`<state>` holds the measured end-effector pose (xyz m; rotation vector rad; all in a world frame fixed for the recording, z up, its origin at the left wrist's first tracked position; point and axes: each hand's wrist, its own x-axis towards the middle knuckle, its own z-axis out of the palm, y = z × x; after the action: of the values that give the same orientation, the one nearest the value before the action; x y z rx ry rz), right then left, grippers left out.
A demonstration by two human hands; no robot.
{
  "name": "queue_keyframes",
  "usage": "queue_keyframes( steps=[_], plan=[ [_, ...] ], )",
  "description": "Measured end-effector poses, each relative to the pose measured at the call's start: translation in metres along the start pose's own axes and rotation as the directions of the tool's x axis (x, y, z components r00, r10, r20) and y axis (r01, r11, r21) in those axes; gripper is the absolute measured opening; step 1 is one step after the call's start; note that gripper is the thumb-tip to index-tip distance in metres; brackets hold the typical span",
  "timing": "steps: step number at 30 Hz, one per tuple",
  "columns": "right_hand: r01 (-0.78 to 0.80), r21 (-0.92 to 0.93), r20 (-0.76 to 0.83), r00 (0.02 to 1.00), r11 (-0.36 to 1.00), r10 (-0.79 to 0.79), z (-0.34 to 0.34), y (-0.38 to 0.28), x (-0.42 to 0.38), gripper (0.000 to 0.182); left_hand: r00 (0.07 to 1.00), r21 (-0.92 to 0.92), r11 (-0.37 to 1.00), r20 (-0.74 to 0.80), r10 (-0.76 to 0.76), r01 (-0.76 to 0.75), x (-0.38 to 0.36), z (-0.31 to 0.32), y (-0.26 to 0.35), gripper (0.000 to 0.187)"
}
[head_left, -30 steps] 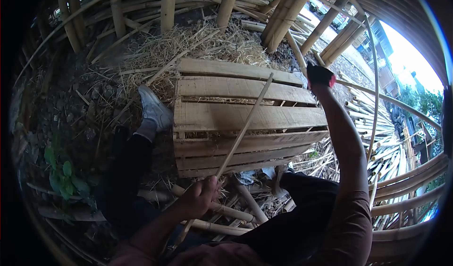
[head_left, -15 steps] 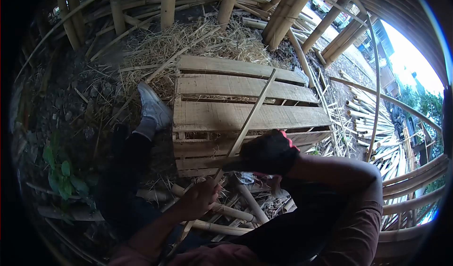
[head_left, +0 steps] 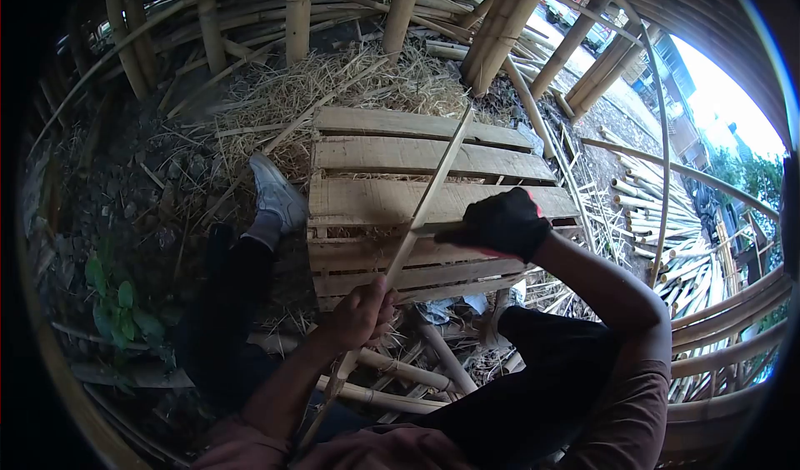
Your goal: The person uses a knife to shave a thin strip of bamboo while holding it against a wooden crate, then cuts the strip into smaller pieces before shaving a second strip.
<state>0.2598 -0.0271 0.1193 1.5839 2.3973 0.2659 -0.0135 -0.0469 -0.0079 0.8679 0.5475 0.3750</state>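
Left hand (head_left: 360,313), bare: closed round the lower part of a bamboo strip (head_left: 437,178), which is slanted up over the crate (head_left: 367,203). Right hand (head_left: 507,224), gloved: closed on a blade (head_left: 435,227), now brought higher along the strip, contact apparently made there. Straw (head_left: 346,87) is strewn beyond.

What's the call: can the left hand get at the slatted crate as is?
Probably yes: the left hand is near the crate, nothing visibly blocking, but it grips a strip and may need to let go.
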Motion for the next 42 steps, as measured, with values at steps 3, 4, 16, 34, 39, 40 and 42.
queue_keyframes(
  steps=[3,4,16,34,39,40,42],
  plan=[
    [0.063,0.099,0.022,0.998,0.993,-0.066,-0.006,-0.040,-0.010,0.066,0.998,0.040,0.997,-0.025,-0.061,0.062,-0.005,0.015,0.004,0.046],
    [0.072,0.118,-0.047,0.997,0.990,-0.067,-0.013,-0.043,-0.006,0.071,0.992,0.042,0.992,-0.023,-0.122,0.123,-0.007,0.021,0.005,0.046],
    [-0.363,0.168,0.257,0.914,0.916,0.315,-0.017,-0.035,-0.022,0.067,0.993,0.048,0.992,0.024,-0.118,0.117,-0.012,0.026,-0.015,0.045],
    [-0.090,0.026,-0.132,0.987,0.996,0.093,0.034,0.013,-0.008,0.029,0.991,0.139,0.985,-0.093,-0.092,0.105,-0.012,0.026,-0.016,0.043],
    [-0.198,-0.077,-0.130,0.974,0.977,0.187,0.020,-0.036,-0.032,0.031,0.989,0.095,0.986,-0.077,-0.127,0.134,-0.010,0.025,-0.012,0.045],
    [-0.102,0.009,-0.002,0.995,0.995,0.102,0.011,-0.047,-0.035,0.032,0.992,0.169,0.981,-0.093,-0.084,0.099,-0.010,0.025,-0.017,0.045],
    [-0.062,-0.060,-0.286,0.957,0.996,0.042,0.034,-0.036,-0.031,0.032,0.993,0.245,0.966,-0.108,-0.051,0.076,-0.010,0.026,-0.022,0.046]
  ],
)
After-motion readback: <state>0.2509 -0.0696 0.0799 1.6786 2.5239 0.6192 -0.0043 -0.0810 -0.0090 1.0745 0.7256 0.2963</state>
